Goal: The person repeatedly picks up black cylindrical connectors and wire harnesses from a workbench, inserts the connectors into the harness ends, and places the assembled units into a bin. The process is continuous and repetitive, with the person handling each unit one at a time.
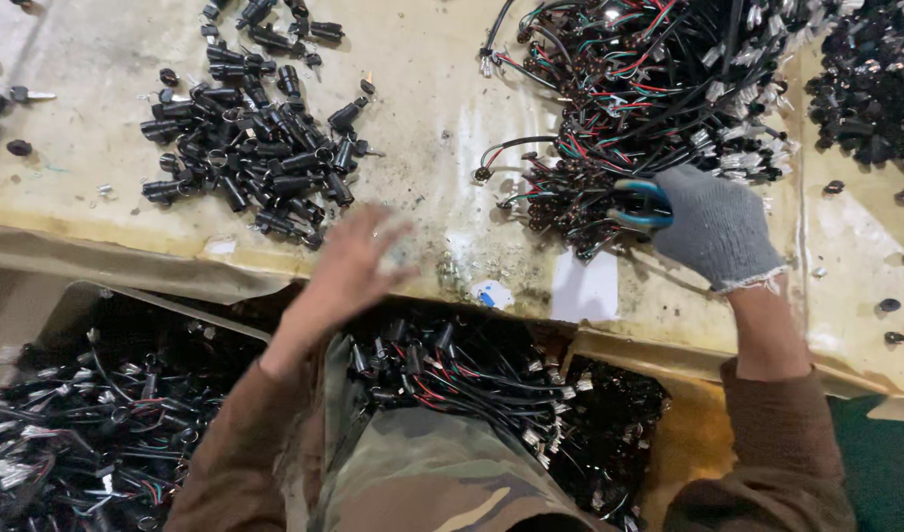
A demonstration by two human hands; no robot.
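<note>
My left hand [358, 258] is bare and blurred with motion. It hovers over the front edge of the worn beige table [432, 108], fingers spread, holding nothing. It is just below a heap of small black cylindrical parts [250, 143]. My right hand [713, 225] wears a grey knit glove and grips a blue-handled tool [637, 202]. The tool's tip is buried in a tangle of black, red and green wire harnesses [659, 89] with white connectors.
Two piles of finished wire harnesses lie below the table edge, one in a box at the lower left [87, 424] and one by my lap [481, 379]. More small black parts [866, 89] lie at the far right. A white paper scrap [585, 288] sits near the edge.
</note>
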